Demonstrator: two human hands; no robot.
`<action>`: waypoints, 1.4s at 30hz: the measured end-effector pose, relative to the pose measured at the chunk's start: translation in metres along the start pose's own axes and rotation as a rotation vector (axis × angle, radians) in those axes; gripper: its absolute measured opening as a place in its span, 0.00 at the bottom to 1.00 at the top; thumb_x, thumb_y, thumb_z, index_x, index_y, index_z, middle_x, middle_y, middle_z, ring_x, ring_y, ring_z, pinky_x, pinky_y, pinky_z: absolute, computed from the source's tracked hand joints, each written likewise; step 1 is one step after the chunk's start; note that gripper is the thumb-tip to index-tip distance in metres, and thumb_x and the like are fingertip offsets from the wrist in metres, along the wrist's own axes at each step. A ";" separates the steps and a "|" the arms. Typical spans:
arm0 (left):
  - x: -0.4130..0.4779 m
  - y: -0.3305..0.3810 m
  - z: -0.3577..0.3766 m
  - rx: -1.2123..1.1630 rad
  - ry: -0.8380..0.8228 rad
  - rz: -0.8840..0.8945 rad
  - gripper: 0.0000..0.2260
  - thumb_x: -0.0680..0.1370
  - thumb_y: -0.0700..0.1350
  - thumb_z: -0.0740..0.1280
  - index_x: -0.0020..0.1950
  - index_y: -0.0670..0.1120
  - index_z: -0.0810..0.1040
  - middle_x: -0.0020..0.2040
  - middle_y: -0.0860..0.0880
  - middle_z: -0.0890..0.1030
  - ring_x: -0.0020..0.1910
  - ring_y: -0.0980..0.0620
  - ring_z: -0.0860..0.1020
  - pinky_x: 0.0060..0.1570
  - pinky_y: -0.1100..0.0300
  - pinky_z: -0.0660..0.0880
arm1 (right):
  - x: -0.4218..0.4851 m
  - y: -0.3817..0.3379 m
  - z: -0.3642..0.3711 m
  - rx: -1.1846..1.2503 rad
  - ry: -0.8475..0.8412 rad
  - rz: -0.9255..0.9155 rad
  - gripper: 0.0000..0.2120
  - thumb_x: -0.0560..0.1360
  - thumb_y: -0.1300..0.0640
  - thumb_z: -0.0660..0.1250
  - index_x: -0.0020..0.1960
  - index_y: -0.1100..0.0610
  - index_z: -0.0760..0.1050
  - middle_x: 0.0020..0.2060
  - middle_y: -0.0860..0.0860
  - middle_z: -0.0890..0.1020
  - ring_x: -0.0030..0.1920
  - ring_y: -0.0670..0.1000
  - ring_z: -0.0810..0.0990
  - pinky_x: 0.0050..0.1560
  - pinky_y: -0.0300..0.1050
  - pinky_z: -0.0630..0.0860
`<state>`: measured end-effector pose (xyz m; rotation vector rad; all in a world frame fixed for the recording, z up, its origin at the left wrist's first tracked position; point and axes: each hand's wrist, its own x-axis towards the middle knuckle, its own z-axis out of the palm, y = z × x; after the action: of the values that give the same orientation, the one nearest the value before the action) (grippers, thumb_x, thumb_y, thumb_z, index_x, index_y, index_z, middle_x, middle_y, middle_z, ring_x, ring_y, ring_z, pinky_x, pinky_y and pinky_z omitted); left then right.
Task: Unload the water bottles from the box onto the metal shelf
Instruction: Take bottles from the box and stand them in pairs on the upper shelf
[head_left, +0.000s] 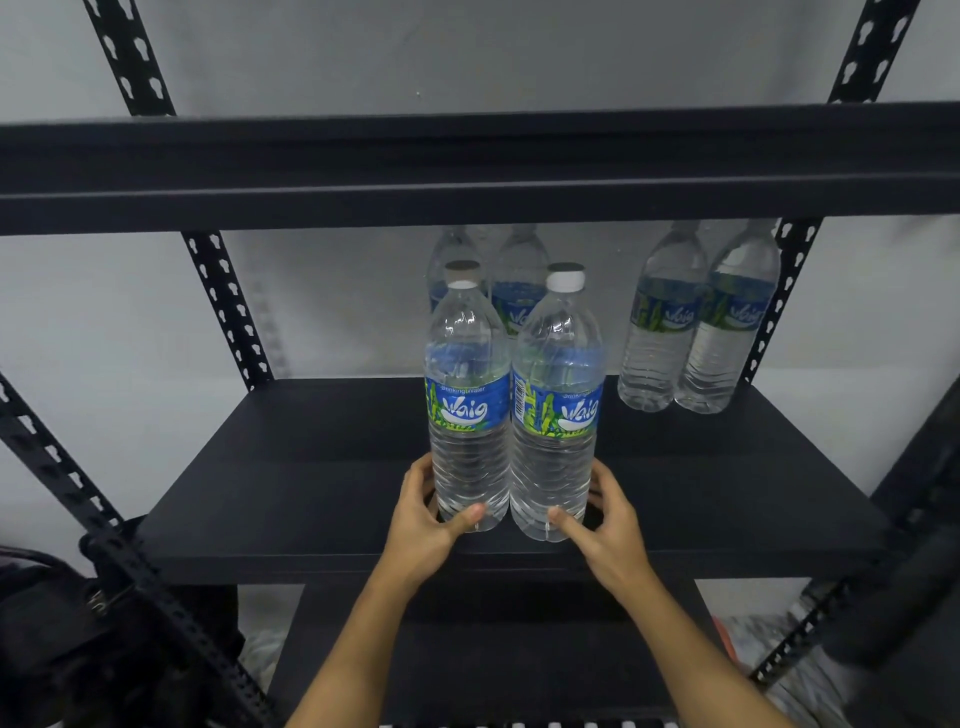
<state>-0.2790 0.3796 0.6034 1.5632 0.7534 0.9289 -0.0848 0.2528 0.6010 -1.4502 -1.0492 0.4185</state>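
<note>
Two clear water bottles with blue and green labels stand side by side on the front part of the black metal shelf (291, 488). My left hand (423, 525) grips the base of the left bottle (467, 410). My right hand (605, 525) grips the base of the right bottle (558, 415). Both bottles are upright and touch each other. Behind them stand two more bottles (511, 291), partly hidden. Another pair of bottles (696, 322) stands at the back right of the shelf. The box is not in view.
An upper shelf board (467, 166) runs across just above the bottle caps. Perforated black uprights (228, 306) frame the shelf on both sides. A dark bag (47, 639) sits at the lower left. A lower shelf (493, 654) lies beneath my arms.
</note>
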 end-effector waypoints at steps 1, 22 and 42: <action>0.001 -0.001 0.000 -0.003 -0.002 0.001 0.34 0.69 0.35 0.78 0.70 0.47 0.68 0.65 0.48 0.79 0.64 0.54 0.79 0.62 0.62 0.77 | 0.000 0.000 0.000 0.000 0.002 -0.001 0.37 0.65 0.43 0.74 0.70 0.52 0.68 0.61 0.46 0.79 0.61 0.45 0.79 0.59 0.34 0.74; -0.001 -0.008 0.001 0.006 0.027 0.031 0.38 0.63 0.51 0.81 0.70 0.52 0.69 0.69 0.48 0.74 0.67 0.54 0.77 0.66 0.53 0.76 | -0.006 -0.004 0.005 -0.058 0.038 -0.015 0.39 0.63 0.43 0.76 0.70 0.46 0.64 0.65 0.42 0.74 0.63 0.41 0.74 0.61 0.32 0.71; -0.004 -0.004 0.003 0.004 0.052 0.021 0.41 0.61 0.52 0.82 0.71 0.50 0.68 0.68 0.50 0.75 0.65 0.55 0.77 0.65 0.53 0.76 | -0.006 -0.010 0.006 -0.091 0.118 0.028 0.35 0.56 0.42 0.79 0.58 0.34 0.64 0.58 0.39 0.74 0.59 0.45 0.76 0.60 0.47 0.76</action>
<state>-0.2779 0.3754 0.5981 1.5575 0.7773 0.9872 -0.0961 0.2495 0.6074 -1.5527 -0.9650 0.3046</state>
